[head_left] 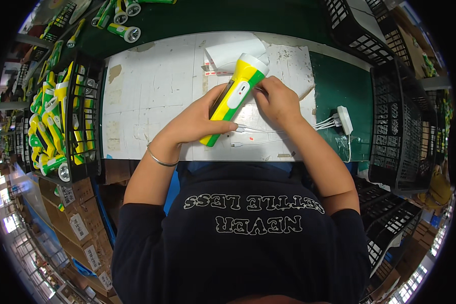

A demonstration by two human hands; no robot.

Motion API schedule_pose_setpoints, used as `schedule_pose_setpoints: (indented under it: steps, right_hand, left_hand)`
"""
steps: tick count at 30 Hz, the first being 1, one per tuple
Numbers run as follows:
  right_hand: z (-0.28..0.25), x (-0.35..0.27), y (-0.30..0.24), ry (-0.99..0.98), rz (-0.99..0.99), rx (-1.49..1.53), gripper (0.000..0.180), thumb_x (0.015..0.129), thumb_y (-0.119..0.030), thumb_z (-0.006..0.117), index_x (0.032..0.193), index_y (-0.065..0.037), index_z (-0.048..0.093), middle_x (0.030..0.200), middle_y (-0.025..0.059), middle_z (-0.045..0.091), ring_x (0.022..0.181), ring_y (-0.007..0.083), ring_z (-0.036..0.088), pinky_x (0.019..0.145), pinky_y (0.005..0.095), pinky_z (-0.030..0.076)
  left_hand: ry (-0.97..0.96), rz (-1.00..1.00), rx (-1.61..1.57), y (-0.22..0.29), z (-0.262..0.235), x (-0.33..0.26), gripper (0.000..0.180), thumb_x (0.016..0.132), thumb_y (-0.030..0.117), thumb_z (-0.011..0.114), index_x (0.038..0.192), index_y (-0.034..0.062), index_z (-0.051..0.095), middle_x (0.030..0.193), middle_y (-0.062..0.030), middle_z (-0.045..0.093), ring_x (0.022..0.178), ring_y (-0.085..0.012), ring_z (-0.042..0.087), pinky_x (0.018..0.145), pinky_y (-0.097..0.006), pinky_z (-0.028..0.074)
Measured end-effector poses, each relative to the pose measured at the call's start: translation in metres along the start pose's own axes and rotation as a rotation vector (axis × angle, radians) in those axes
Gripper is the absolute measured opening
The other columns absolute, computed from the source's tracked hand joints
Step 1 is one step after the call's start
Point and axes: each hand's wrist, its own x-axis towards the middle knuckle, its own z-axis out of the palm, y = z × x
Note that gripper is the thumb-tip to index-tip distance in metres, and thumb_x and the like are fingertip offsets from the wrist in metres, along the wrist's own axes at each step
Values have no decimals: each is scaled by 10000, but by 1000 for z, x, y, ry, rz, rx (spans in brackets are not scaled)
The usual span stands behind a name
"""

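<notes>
Wrapping 1 yellow-and-green flashlight (pixel 238 96) from its left side, the left hand (pixel 195 119) clasps it; the right hand (pixel 279 100) curls just right, whether pinching I cannot tell.

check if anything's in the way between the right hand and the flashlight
Nothing visible blocks it. The right hand is right beside the flashlight, which the left hand grips; the right fingertips are partly hidden, so contact is unclear. The white cables pass under the right forearm, off to the side.
</notes>
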Motion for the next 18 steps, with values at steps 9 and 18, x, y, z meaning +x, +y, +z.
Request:
schedule_pose_setpoints:
  steps: [9,18]
  right_hand:
    - [-48,-19,-14,-131,142,734,200,867,-170,585,933,19,585,764,29,605,697,65,534,630,219,436]
    - [-49,-20,-14,-52,199,775,228,839,-206,624,781,12,589,605,-2,539,560,33,435,503,210,362]
  left_hand:
    - [65,-47,-58,1,14,12,807,690,175,731,1340,-20,293,1218,-153,473,1124,-223,465,955,-316,368]
    - [106,93,89,1,30,21,789,695,152,708,1342,0,284,1209,-167,482,1090,-245,498,938,-323,385]
